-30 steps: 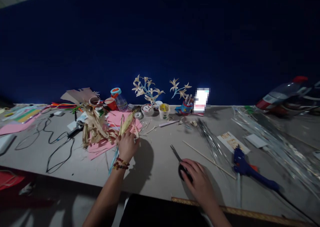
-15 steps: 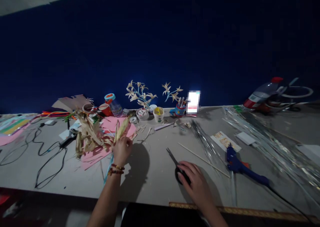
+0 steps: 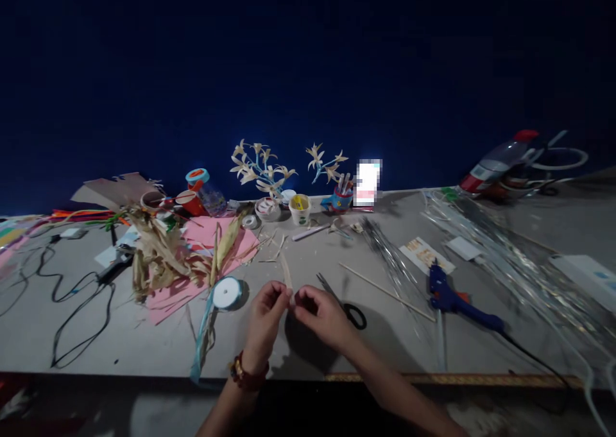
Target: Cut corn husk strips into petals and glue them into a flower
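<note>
My left hand and my right hand meet above the table, fingertips pinched together. Between them is a thin pale strip that looks like corn husk, its free end pointing away from me. Black scissors lie just beyond my right wrist, partly behind the hand. To the left of my left hand is a roll of blue ribbon with its tail hanging over the front edge. A heap of dried corn husks and one greenish husk rest on pink paper.
Husk flowers on blue stems stand at the back near a white cup and a lit phone. On the right are a blue glue gun, a thin stick and wire bundles. Black cables lie left.
My left hand has come from the pink paper to the middle, bringing the pale strip. My right hand has let go of the scissors and moved left to meet it. The ribbon roll is uncovered.
</note>
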Demonstrator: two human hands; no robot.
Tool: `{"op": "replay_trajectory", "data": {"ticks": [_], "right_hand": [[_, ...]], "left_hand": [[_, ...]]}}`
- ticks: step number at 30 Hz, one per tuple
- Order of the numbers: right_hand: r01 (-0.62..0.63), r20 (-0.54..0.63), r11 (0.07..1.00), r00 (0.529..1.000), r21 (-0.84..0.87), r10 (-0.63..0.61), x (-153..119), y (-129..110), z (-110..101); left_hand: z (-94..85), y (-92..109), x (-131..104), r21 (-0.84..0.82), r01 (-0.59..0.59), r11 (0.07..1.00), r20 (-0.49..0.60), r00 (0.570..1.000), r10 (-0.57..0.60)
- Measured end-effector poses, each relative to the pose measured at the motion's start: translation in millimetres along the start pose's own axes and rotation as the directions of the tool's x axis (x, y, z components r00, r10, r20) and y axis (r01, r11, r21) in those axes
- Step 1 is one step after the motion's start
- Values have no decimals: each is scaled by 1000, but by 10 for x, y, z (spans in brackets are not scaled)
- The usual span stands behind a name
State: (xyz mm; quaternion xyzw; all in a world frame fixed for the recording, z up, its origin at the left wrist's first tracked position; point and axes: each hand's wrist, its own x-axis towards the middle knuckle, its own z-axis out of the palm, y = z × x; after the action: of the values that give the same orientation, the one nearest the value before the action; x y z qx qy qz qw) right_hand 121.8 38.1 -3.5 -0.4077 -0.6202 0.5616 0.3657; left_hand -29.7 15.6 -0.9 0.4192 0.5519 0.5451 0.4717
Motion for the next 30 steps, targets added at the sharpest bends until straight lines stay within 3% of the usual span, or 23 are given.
{"op": "replay_trajectory", "data": {"ticks": [6,12,18,26,30], "right_hand": [[-185,122,931,981,314,154,-30,61,-6],[-152,61,957,988,247,141,-118,5,-59],[-77,8,996,997,39,77,-123,-35,-149],[-128,10,968,992,217,129,-149,-25,-150],[-77,8,987,997,142,77,-179,-63,-159]], "left_hand": [[-27,-16,-70,-149,147,978,124,984,-129],[-50,66,-122,-96,136,986,207,972,-114],[-13,161,-122,-32,128,991,249,961,-117],[-4,139,-168,-57,137,989,283,952,-116],[-39,108,-172,-32,93,995,296,952,-79]]}}
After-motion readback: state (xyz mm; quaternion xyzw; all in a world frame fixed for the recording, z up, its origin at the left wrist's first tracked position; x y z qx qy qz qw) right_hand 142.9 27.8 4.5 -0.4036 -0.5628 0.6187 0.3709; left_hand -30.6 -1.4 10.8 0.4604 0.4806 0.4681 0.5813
